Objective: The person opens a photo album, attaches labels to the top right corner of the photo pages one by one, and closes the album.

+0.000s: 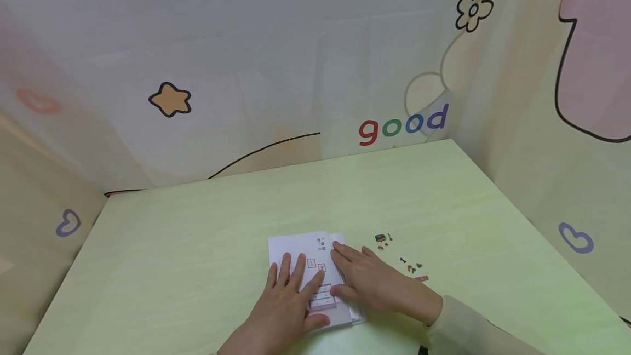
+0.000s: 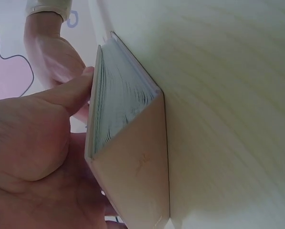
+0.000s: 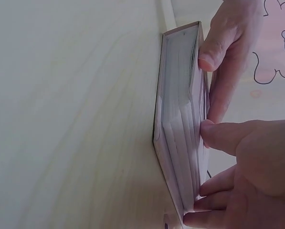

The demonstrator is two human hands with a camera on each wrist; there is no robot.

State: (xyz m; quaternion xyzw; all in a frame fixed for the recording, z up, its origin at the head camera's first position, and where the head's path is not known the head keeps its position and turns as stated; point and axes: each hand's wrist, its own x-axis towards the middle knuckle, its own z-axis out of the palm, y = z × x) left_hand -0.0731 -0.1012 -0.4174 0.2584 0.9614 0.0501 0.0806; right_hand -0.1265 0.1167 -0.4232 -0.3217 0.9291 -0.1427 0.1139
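Observation:
A thick hardcover book (image 1: 300, 240) lies closed on the table, its pale cover printed with small line drawings and text. My left hand (image 1: 288, 303) rests palm down with spread fingers on the cover. Straight fingers of my right hand (image 1: 367, 278) touch the cover along its right edge. In the left wrist view the book's plain beige spine (image 2: 137, 167) faces the camera, with the left thumb on the upper cover. Loose page edges of the book (image 3: 183, 109) show in the right wrist view, right fingertips beside them.
Right of the book, small cut-out stickers lie scattered on the pale green table (image 1: 172, 267), among them a dark colourful one (image 1: 380, 238) and a pinkish strip (image 1: 421, 278). A patterned curtain (image 1: 276, 70) hangs along the table's back and sides.

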